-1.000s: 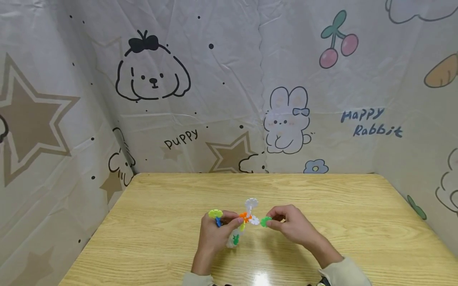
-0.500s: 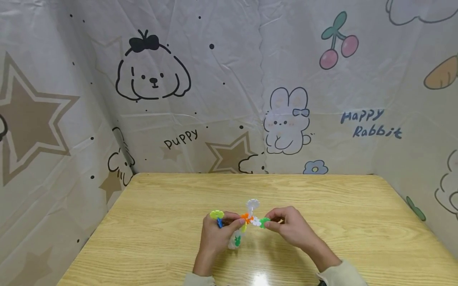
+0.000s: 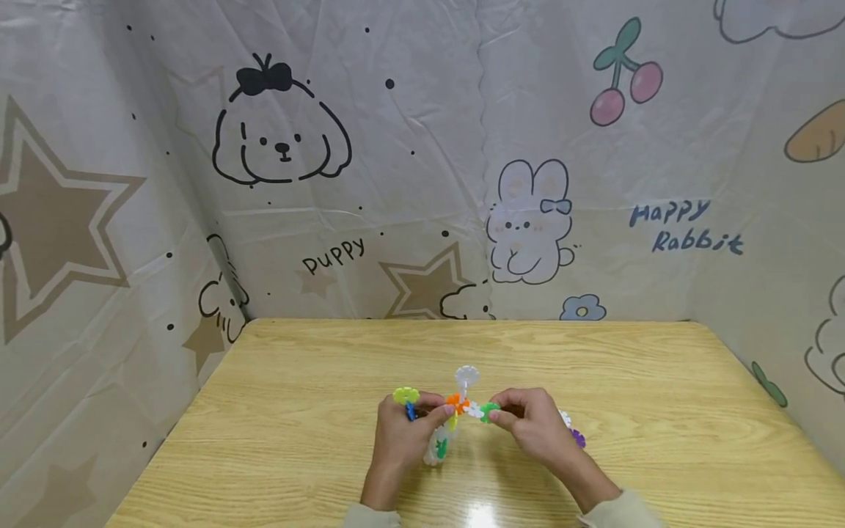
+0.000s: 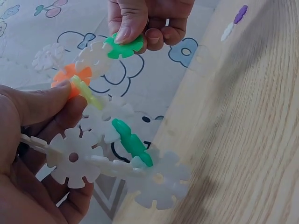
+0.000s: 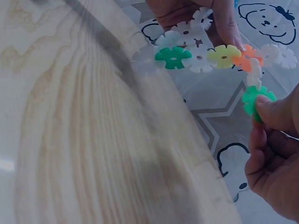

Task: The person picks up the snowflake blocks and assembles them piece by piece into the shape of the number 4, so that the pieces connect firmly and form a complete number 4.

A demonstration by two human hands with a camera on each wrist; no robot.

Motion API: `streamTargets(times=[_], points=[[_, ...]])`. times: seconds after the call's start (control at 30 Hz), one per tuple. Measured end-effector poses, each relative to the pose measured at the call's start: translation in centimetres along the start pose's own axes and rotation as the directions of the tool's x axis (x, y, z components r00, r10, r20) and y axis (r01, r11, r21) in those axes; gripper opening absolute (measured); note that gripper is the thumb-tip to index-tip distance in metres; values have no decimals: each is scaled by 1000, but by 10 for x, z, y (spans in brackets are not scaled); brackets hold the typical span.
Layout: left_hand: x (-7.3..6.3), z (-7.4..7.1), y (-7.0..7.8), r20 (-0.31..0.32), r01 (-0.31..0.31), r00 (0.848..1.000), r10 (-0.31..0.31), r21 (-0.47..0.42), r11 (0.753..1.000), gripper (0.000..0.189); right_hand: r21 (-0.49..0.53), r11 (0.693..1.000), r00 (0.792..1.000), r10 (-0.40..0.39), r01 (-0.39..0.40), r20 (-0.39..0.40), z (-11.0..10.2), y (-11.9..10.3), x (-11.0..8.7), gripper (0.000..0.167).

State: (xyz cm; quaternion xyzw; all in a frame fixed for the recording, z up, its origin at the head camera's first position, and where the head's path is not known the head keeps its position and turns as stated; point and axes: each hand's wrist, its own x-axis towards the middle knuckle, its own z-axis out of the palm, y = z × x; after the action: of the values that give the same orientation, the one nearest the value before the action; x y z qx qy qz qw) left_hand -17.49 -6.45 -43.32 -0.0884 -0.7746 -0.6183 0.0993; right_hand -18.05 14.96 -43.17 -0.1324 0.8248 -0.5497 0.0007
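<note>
My left hand (image 3: 401,444) pinches an orange snowflake disc (image 4: 71,78) within a linked structure of notched plastic discs. In the left wrist view, white discs (image 4: 74,157), a yellow disc (image 4: 87,92) and a dark green disc (image 4: 132,141) branch below that grip. A yellow-green disc (image 3: 405,395) on a blue disc (image 3: 411,411) rises over the left hand in the head view. Between thumb and fingers, my right hand (image 3: 541,427) holds a bright green disc (image 5: 254,100). Its edge meets a white disc (image 5: 254,74) beside the orange one; how deep the notches interlock, I cannot tell.
A purple disc (image 3: 577,438) and a white disc (image 4: 227,31) lie together on the wooden table (image 3: 297,433), beyond my right wrist in the head view. Printed cloth (image 3: 422,147) hangs along the table's back and sides.
My right hand has brought the green disc left until it meets the structure's white disc. The structure has shifted slightly right. The purple and white discs on the table now show past the right hand.
</note>
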Motion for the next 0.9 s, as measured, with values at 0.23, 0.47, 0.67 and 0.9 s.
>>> streamTargets(times=[0.23,0.47,0.67,0.9], points=[[0,0,1,7,-12,1000,12,26,1000,7,-29,1000,1000,6,-6,1,2,-2,-1,4],[2,-4,-2,55,-18,998,15,43,999,8,-59,997,989,-50,59,140,-11,-2,0,7],[5,-6,0,88,9,996,-14,59,998,6,-107,990,984,-71,89,161,-22,-7,4,11],[5,-5,5,136,-7,991,0,51,999,6,-143,975,969,-137,169,206,-25,-13,10,11]])
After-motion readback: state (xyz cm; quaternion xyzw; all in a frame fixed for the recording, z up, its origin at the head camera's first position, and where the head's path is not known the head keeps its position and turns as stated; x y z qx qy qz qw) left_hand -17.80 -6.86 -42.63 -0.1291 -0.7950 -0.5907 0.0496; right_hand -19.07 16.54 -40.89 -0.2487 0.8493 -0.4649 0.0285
